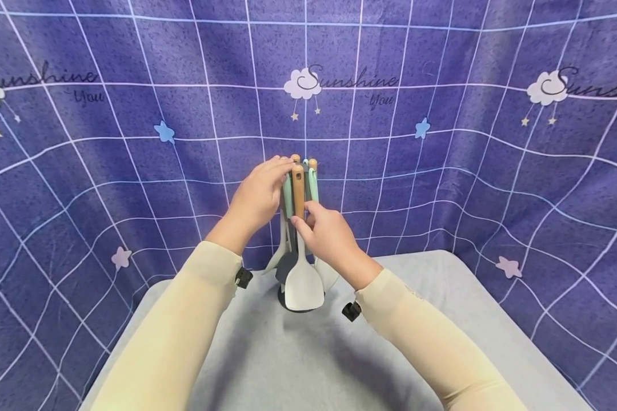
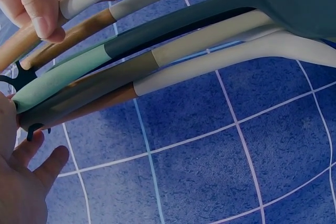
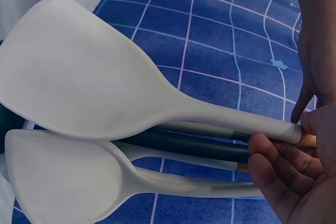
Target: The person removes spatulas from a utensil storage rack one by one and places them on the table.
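A pale spatula (image 1: pixel 304 285) with a wooden handle hangs at the front of a utensil stand, whose dark round base (image 1: pixel 281 298) shows behind the blade. My right hand (image 1: pixel 334 234) pinches its handle low down, near where wood meets the pale neck. At the stand's top, my left hand (image 1: pixel 257 194) rests against the handle ends with fingers fairly straight. In the left wrist view, a dark hook (image 2: pixel 23 77) of the stand and a green handle (image 2: pixel 63 74) lie beside that hand. A second pale utensil (image 3: pixel 68 177) hangs behind the spatula in the right wrist view.
Other utensils, including one with a dark head (image 1: pixel 287 267), hang around the stand. It stands on a grey cloth-covered table (image 1: pixel 401 297). Close behind rises a purple-blue curtain (image 1: pixel 370 194) with grid lines, stars and clouds.
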The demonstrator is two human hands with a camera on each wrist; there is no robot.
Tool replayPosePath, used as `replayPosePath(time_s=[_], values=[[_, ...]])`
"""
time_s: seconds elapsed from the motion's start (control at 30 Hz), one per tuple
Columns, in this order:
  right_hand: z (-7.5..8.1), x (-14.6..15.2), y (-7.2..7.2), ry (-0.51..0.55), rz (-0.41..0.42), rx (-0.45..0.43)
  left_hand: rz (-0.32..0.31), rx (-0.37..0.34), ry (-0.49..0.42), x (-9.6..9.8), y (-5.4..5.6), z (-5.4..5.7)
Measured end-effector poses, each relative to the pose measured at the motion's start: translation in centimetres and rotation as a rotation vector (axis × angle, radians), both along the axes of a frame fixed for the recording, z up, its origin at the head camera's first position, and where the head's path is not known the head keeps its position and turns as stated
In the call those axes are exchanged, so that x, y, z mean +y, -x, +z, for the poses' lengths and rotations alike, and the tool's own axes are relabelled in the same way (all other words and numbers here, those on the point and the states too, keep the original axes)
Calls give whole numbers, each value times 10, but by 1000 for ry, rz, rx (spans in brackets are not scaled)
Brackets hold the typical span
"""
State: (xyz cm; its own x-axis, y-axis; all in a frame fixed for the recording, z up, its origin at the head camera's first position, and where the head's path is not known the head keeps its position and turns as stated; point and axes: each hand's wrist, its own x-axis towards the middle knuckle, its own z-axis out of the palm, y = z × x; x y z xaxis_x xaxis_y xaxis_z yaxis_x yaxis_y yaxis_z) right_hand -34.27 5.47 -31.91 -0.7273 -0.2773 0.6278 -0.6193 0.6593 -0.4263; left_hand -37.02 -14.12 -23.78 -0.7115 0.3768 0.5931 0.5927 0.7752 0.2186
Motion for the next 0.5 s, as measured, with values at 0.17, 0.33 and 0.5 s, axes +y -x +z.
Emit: replayPosePath(time_s=[0.17,0.33,0.5], values=[[3,3,-7,-3,4,24,-3,1,-12,0,-1,-1],[7,6,-11,7,-5,60,-16,8,-34,0,0,-2],[14,12,-13,3,-5,104,-32,26,-57,1,-1,-2]])
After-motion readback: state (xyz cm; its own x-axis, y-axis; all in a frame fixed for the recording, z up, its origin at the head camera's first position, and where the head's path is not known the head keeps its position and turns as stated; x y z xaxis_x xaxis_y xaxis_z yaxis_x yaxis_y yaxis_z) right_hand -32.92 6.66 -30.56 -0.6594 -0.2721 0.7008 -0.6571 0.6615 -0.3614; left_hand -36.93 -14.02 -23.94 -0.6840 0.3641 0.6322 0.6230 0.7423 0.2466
